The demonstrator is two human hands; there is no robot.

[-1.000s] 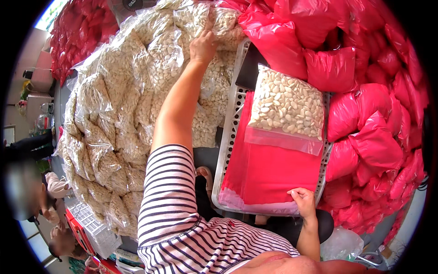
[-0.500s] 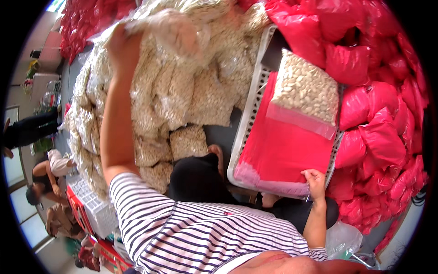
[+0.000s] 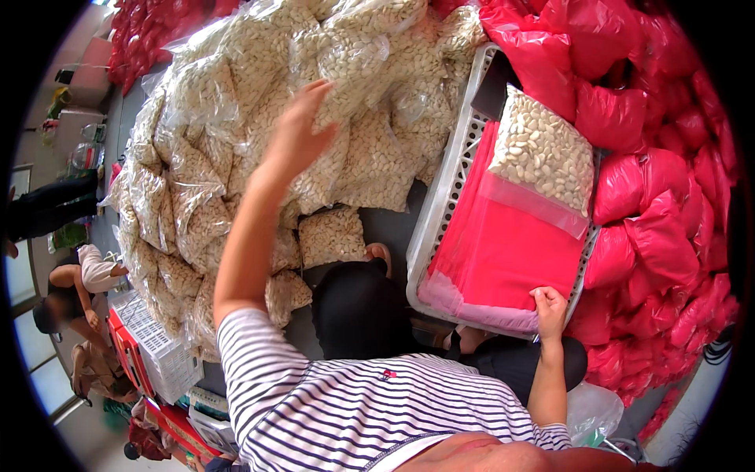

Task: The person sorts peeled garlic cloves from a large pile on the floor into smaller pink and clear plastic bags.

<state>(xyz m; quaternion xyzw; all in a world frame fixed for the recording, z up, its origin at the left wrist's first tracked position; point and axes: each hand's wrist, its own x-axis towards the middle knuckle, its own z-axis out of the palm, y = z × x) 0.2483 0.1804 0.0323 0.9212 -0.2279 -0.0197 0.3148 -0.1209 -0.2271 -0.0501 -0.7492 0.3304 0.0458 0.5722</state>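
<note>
Above the heap of clear bags of pale, flat seeds or beans (image 3: 212,149), my left hand (image 3: 299,134) is open, fingers spread, nothing in it. My right hand (image 3: 549,311) is closed in a pinch at the near right corner of a stack of flat red plastic bags (image 3: 511,263). That stack lies in a white perforated crate (image 3: 415,263) in front of me. One clear bag of large white beans or seeds (image 3: 543,149) rests on the far part of the stack, its flat clear end toward me.
Filled red bags (image 3: 661,236) pile up along the crate's right side. A single clear seed bag (image 3: 332,236) sits by my knee. At far left are white crates (image 3: 161,338) and a person (image 3: 75,299). A crumpled clear bag (image 3: 594,413) lies at lower right.
My left hand let go of a clear seed bag at the upper left of the heap and came back right and nearer. My right hand stays at the red stack's corner.
</note>
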